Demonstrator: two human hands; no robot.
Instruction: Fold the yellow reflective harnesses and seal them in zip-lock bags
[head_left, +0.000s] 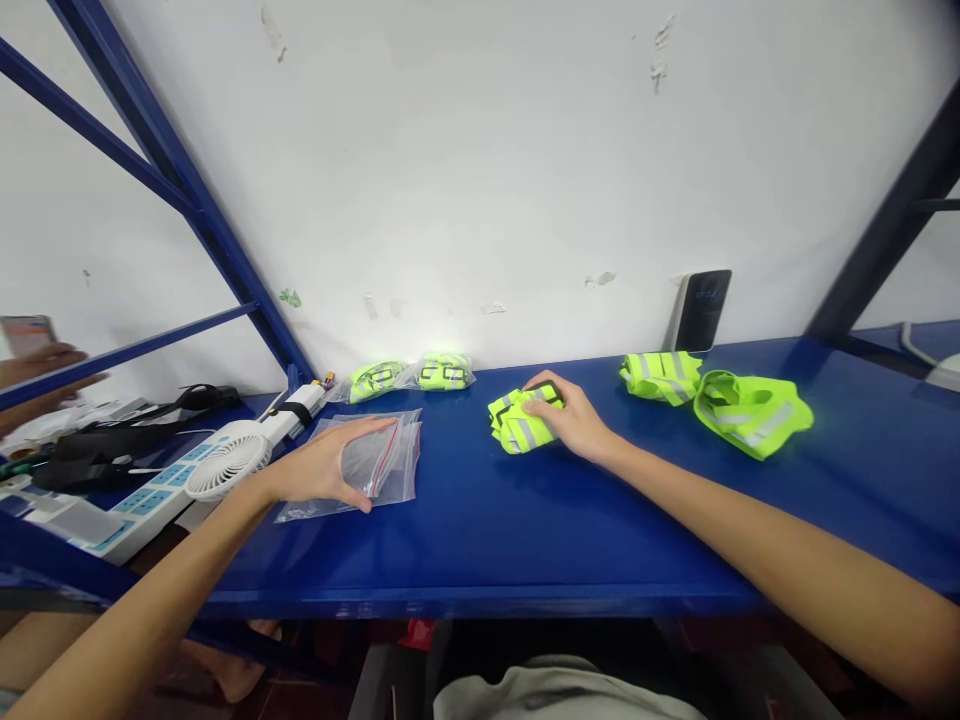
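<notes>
My right hand (574,420) grips a folded neon-yellow reflective belt (517,430) with grey stripes and a black buckle at its top, at mid-table. My left hand (326,465) reaches over clear zip bags (394,465) with red seal lines, thumb and fingers spread apart. Whether its fingertips touch the top bag I cannot tell. By the wall lie two clear bags, each with a folded yellow belt inside: the left bagged belt (376,379) and the right bagged belt (444,372). On the right are a folded belt (660,376) and a looser belt (750,412).
A phone (703,310) leans against the wall at the back right. A white fan (229,465) and a long power strip (161,480) lie at left. Blue frame posts (217,240) rise there. Beyond them another person's hand (45,370) holds a phone.
</notes>
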